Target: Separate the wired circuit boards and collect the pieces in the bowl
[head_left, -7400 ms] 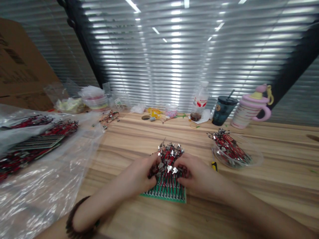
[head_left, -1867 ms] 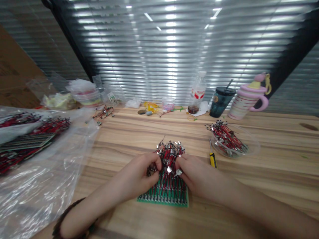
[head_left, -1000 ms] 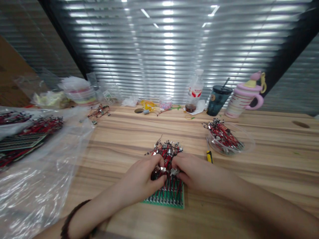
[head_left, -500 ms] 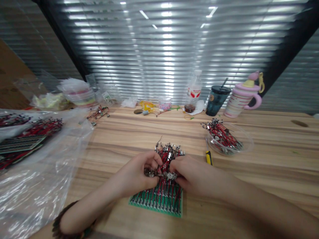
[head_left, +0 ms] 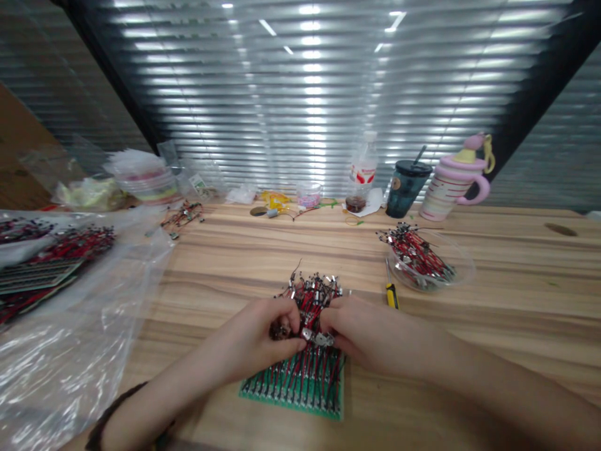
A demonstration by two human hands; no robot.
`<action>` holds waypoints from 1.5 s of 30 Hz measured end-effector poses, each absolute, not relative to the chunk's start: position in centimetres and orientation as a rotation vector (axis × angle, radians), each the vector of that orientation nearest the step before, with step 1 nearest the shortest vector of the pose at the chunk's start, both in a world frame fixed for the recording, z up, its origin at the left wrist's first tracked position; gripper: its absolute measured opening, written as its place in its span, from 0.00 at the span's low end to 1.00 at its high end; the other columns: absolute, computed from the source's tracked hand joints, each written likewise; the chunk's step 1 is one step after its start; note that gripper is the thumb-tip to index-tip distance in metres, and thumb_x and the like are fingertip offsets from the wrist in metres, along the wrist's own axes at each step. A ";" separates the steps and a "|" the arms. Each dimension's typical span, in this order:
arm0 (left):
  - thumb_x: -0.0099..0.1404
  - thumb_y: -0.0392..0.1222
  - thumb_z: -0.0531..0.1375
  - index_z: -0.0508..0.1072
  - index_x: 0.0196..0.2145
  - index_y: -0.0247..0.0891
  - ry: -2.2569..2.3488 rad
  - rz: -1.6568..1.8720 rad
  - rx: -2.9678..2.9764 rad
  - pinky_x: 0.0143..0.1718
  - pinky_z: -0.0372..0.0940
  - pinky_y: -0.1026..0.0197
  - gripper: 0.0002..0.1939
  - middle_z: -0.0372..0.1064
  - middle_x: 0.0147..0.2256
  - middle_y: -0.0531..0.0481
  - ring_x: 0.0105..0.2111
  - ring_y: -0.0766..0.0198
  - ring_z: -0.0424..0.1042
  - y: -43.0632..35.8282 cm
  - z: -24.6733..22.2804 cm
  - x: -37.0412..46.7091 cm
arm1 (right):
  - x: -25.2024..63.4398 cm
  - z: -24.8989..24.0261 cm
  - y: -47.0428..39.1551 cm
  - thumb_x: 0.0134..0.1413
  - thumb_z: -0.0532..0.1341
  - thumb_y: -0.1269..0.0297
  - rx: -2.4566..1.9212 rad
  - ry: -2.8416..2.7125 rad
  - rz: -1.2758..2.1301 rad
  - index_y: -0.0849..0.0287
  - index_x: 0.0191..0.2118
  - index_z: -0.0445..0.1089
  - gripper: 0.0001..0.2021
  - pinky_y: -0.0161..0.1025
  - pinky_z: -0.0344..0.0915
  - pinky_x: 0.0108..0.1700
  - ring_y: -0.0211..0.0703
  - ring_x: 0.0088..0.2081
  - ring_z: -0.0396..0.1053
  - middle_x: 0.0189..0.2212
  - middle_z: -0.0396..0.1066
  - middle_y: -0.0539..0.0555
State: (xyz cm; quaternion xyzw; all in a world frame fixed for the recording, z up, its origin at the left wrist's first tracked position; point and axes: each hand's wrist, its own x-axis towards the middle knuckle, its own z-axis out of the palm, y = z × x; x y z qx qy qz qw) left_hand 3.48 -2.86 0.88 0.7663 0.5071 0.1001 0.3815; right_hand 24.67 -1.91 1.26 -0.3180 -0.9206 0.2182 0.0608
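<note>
A green circuit board panel (head_left: 291, 401) lies on the table in front of me, with rows of red and black wires (head_left: 315, 297) running from it to a tangled bunch at its far side. Above the wires, my left hand (head_left: 275, 329) is curled round several small metal parts (head_left: 280, 330), and a silvery one (head_left: 308, 334) shows at its thumb tip. My right hand (head_left: 354, 329) pinches another small silvery metal part (head_left: 323, 339) close beside that one. Whether the two parts touch, I cannot tell. The right fingertips are partly hidden.
To the right are a yellow-handled screwdriver (head_left: 391, 295) and a clear bowl (head_left: 462, 275) of wired parts (head_left: 420, 254). Plastic sheeting (head_left: 94, 338) with more wired boards (head_left: 42, 275) covers the left. A bottle (head_left: 361, 172), a dark tumbler (head_left: 407, 188) and a pink mug (head_left: 453, 181) stand behind.
My left thumb has moved slightly right, and a silvery part now shows at its tip beside the right hand's part. Both hands stay over the wires. The view has shifted slightly.
</note>
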 end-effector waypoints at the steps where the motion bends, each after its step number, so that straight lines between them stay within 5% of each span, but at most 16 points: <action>1: 0.56 0.40 0.57 0.66 0.29 0.36 1.285 0.234 1.956 0.26 0.54 0.67 0.04 0.63 0.25 0.56 0.26 0.69 0.62 -2.8 0.8 3.6 | 24.5 1.5 -1.9 0.54 0.54 0.75 -0.966 -2.796 0.680 0.62 0.32 0.68 0.06 0.34 0.59 0.34 0.40 0.35 0.67 0.34 0.71 0.56; 5: 0.54 0.38 0.59 0.66 0.28 0.37 1.304 0.276 2.025 0.24 0.50 0.68 0.04 0.58 0.23 0.58 0.24 0.70 0.58 -3.1 0.2 3.9 | 24.2 1.5 -2.0 0.54 0.54 0.75 -0.943 -2.794 0.754 0.63 0.31 0.68 0.06 0.33 0.59 0.32 0.39 0.33 0.67 0.32 0.72 0.55; 15: 0.54 0.34 0.53 0.65 0.28 0.37 1.338 0.301 2.211 0.30 0.54 0.65 0.02 0.65 0.28 0.52 0.29 0.67 0.63 -3.6 0.0 4.3 | 23.7 0.5 -1.9 0.49 0.57 0.74 -0.949 -2.773 0.712 0.64 0.32 0.69 0.05 0.36 0.61 0.35 0.42 0.34 0.68 0.33 0.72 0.56; 24: 0.49 0.30 0.52 0.62 0.27 0.37 1.312 0.253 2.168 0.29 0.55 0.66 0.06 0.65 0.31 0.52 0.30 0.67 0.62 -3.7 0.5 3.5 | 24.2 -0.4 -2.0 0.57 0.51 0.75 -0.854 -2.805 0.677 0.63 0.37 0.66 0.08 0.35 0.64 0.37 0.40 0.36 0.67 0.36 0.69 0.56; 32: 0.56 0.32 0.51 0.62 0.26 0.37 1.262 0.261 2.328 0.34 0.56 0.62 0.04 0.62 0.32 0.50 0.34 0.64 0.62 -4.2 0.4 4.0 | 24.1 0.2 -1.3 0.55 0.52 0.79 -0.634 -2.980 0.129 0.66 0.39 0.65 0.08 0.37 0.64 0.34 0.41 0.33 0.66 0.35 0.68 0.57; 36: 0.54 0.33 0.54 0.63 0.33 0.37 1.306 0.330 2.257 0.33 0.56 0.63 0.06 0.64 0.32 0.51 0.32 0.65 0.62 -3.7 0.2 3.9 | 23.8 -0.2 -0.4 0.57 0.54 0.75 -0.543 -2.982 -0.058 0.65 0.42 0.65 0.08 0.37 0.65 0.35 0.41 0.34 0.64 0.36 0.66 0.57; 45: 0.55 0.34 0.51 0.68 0.31 0.37 1.370 0.233 2.321 0.33 0.56 0.62 0.08 0.66 0.30 0.50 0.32 0.63 0.64 -3.0 0.0 3.6 | 24.0 -1.7 1.2 0.59 0.52 0.74 -0.480 -2.817 0.358 0.62 0.42 0.66 0.09 0.33 0.64 0.45 0.38 0.41 0.65 0.42 0.66 0.54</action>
